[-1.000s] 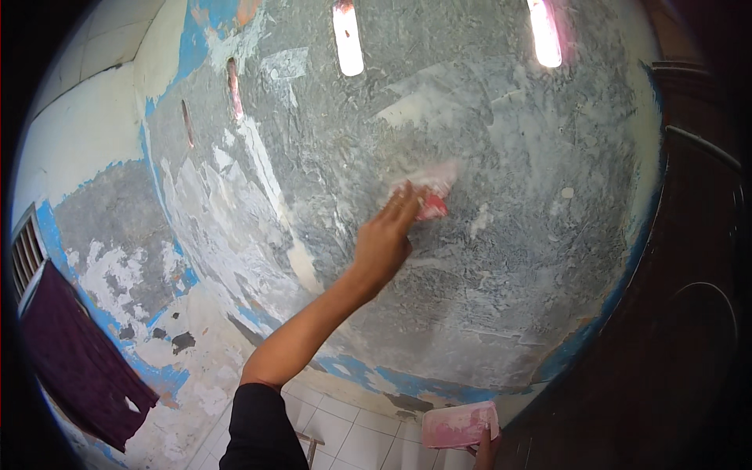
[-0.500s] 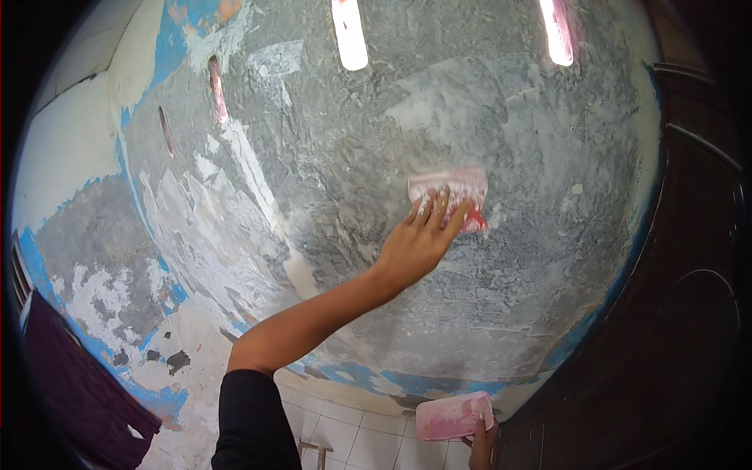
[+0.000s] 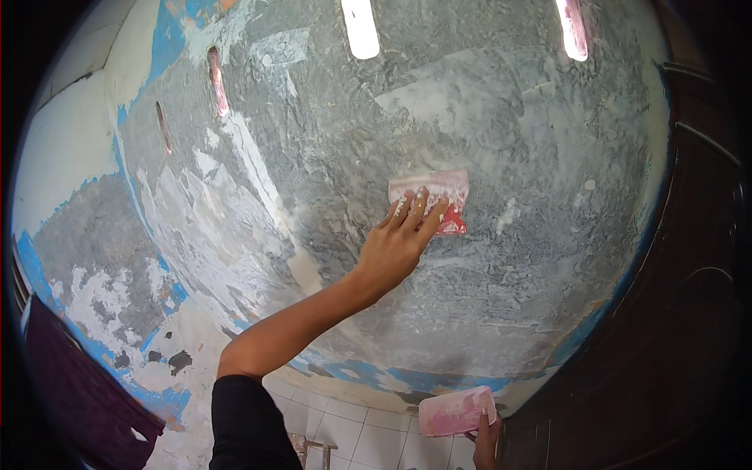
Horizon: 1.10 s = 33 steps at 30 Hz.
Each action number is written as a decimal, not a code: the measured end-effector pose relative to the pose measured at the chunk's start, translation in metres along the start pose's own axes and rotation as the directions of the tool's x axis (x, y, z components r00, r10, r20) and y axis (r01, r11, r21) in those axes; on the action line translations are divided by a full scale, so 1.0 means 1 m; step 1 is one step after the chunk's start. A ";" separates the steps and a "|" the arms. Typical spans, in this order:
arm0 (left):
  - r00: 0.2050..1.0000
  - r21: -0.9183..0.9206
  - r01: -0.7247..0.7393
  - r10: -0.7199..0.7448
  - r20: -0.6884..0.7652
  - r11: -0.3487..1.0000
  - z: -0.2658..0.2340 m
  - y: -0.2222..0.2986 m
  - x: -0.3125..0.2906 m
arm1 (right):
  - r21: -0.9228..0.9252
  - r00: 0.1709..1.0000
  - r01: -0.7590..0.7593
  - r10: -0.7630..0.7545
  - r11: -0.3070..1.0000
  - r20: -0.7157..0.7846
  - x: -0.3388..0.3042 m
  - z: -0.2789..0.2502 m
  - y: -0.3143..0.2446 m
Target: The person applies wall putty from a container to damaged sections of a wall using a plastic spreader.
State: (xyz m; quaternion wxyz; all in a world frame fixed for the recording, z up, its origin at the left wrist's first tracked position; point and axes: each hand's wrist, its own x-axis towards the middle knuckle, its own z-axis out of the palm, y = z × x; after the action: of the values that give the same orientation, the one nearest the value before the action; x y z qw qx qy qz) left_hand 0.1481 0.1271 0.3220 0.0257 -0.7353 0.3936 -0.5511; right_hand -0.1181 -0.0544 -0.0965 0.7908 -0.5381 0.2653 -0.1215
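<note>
My left hand [image 3: 394,241] is pressed against the grey wall [image 3: 329,141], fingers closed over a flat putty spreader [image 3: 429,180]. The spreader is pinkish and rectangular, red at its lower right corner and smeared with white filler. Its face lies along the wall. White filler also coats my fingertips. Low on the right, my right hand [image 3: 486,445] grips a shallow pink plastic tub [image 3: 448,415] by its right end, with the thumb over the rim. Pale residue streaks the inside of the tub. A whitish patch [image 3: 508,215] shows on the wall right of the spreader.
Narrow bright slots [image 3: 360,27] pierce the wall above. Flaking blue paint [image 3: 368,374] runs along its base, over a tiled floor [image 3: 376,435]. A dark brown panelled surface [image 3: 697,313] bounds the right side. Purple cloth [image 3: 78,384] hangs at lower left; a small stool [image 3: 313,448] stands below.
My left hand and the spreader have slid a little to the left along the wall. A whitish patch now shows to their right. The tub stays in my right hand, tilted slightly differently.
</note>
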 end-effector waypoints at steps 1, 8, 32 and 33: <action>0.999 -0.073 -0.003 -0.001 -0.044 0.997 -0.007 -0.003 0.006 | -0.002 1.000 0.010 -0.010 1.000 -0.001 0.002 -0.001 -0.002; 0.929 0.104 0.356 -0.339 -0.146 0.929 -0.040 -0.076 0.093 | -0.002 0.997 0.049 -0.049 0.999 0.062 0.006 0.008 -0.001; 0.981 -0.218 0.191 -0.194 0.008 0.957 -0.028 0.010 0.002 | 0.013 0.998 -0.062 0.062 0.998 0.014 0.020 0.009 -0.007; 0.961 -0.201 0.251 -0.269 -0.066 0.947 -0.032 -0.004 0.014 | -0.002 0.997 -0.071 0.071 0.997 0.024 0.019 0.008 -0.007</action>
State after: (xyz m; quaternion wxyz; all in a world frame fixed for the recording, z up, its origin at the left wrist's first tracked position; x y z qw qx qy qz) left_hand 0.1250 0.1338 0.3474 -0.1361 -0.7535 0.3449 -0.5430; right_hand -0.0973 -0.0605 -0.0931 0.7974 -0.5301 0.2748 -0.0868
